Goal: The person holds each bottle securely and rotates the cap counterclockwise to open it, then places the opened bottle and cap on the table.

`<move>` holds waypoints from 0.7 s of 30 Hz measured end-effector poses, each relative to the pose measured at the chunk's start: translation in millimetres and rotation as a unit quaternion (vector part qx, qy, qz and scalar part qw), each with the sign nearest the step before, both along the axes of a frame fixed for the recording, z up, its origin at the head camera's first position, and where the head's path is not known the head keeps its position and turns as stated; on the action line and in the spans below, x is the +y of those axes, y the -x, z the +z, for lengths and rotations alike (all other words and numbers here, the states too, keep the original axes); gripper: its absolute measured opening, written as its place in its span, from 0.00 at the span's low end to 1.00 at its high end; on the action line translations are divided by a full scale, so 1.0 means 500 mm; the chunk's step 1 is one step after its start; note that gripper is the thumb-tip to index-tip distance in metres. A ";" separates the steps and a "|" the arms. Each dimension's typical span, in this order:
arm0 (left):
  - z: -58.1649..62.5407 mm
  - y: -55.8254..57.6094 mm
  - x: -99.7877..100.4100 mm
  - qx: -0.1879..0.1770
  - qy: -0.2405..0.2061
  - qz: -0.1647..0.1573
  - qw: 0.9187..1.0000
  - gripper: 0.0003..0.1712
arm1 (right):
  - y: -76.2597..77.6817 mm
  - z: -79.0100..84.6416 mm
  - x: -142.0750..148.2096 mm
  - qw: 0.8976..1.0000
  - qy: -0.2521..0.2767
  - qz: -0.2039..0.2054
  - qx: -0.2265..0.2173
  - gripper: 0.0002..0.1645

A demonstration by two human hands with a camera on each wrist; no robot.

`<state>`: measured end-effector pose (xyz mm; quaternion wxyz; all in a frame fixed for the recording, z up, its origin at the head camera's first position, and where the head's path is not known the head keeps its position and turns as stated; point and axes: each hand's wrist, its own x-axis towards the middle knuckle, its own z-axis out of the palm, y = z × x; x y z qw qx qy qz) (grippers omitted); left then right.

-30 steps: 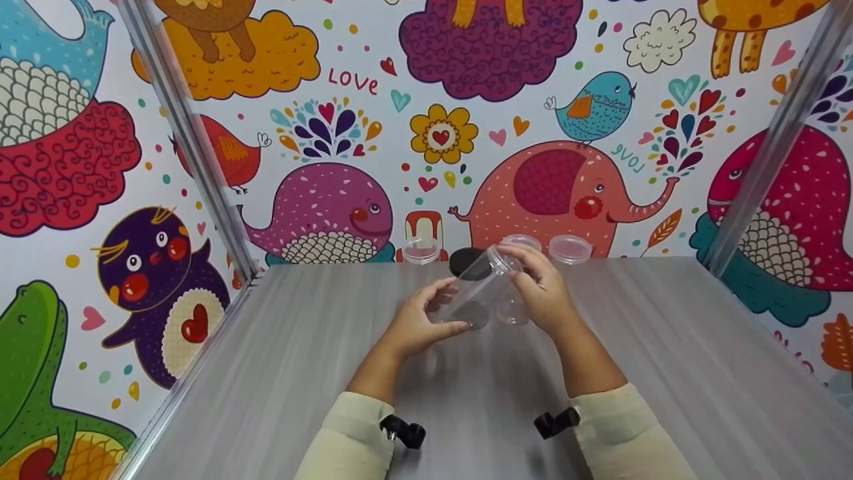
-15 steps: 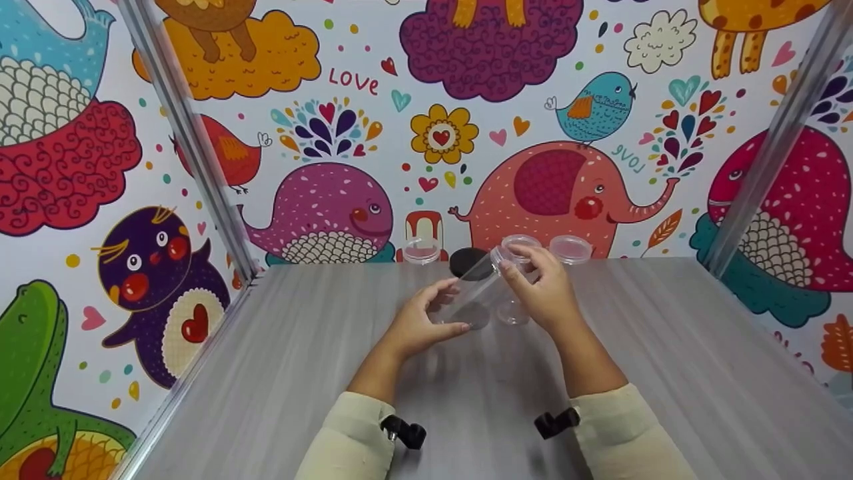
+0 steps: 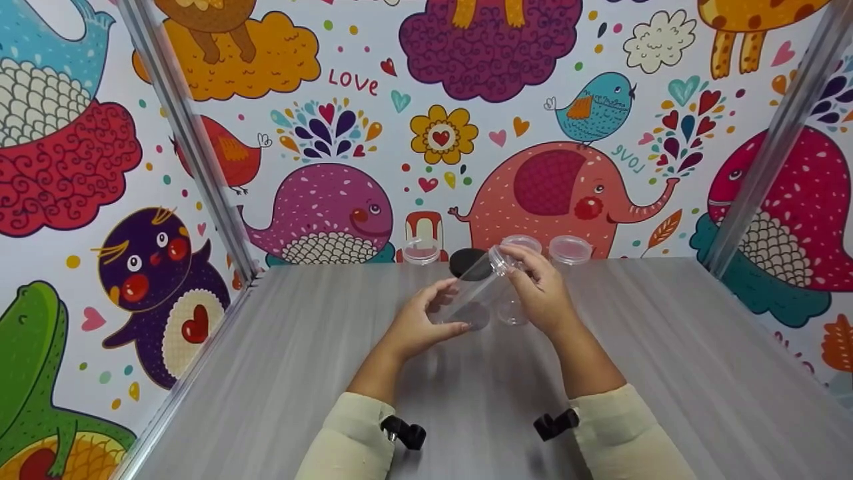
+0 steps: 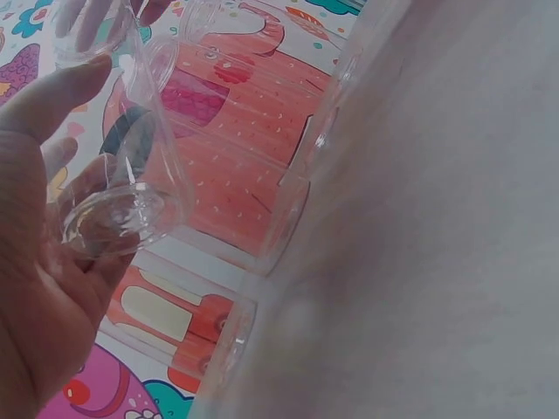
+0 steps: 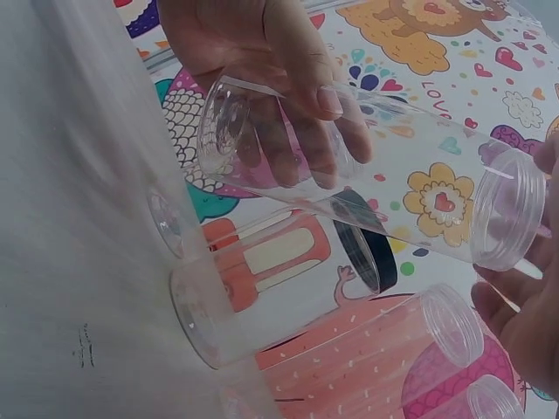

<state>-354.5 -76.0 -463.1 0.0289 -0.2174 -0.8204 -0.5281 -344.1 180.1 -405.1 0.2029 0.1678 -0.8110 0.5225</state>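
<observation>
A clear plastic jar (image 3: 466, 288) hangs tilted over the table, its ridged clear top end pointing up to the right. My left hand (image 3: 414, 323) grips its lower body, thumb on the near side and fingers behind, as the left wrist view also shows. My right hand (image 3: 545, 293) holds the ridged top (image 5: 508, 209) between thumb and fingers. Through its wall nothing shows inside the jar. Just behind it stands another clear jar with a black lid (image 3: 468, 263).
More clear jars stand upright along the back of the table (image 3: 300, 373): a left jar (image 3: 421, 252), a middle jar (image 3: 513, 312) partly behind my right hand, and a right jar (image 3: 571, 250). A patterned wall rises behind them, with metal posts (image 3: 193, 140) at the corners.
My right thumb and fingers have shifted round the jar's top, the thumb going up and left, then back. My left hand and the jar's tilt have stayed about the same.
</observation>
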 end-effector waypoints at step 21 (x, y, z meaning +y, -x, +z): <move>-0.004 0.001 0.000 0.013 -0.001 -0.008 1.000 0.51 | 0.004 0.003 0.001 1.000 -0.009 -0.030 0.002 0.28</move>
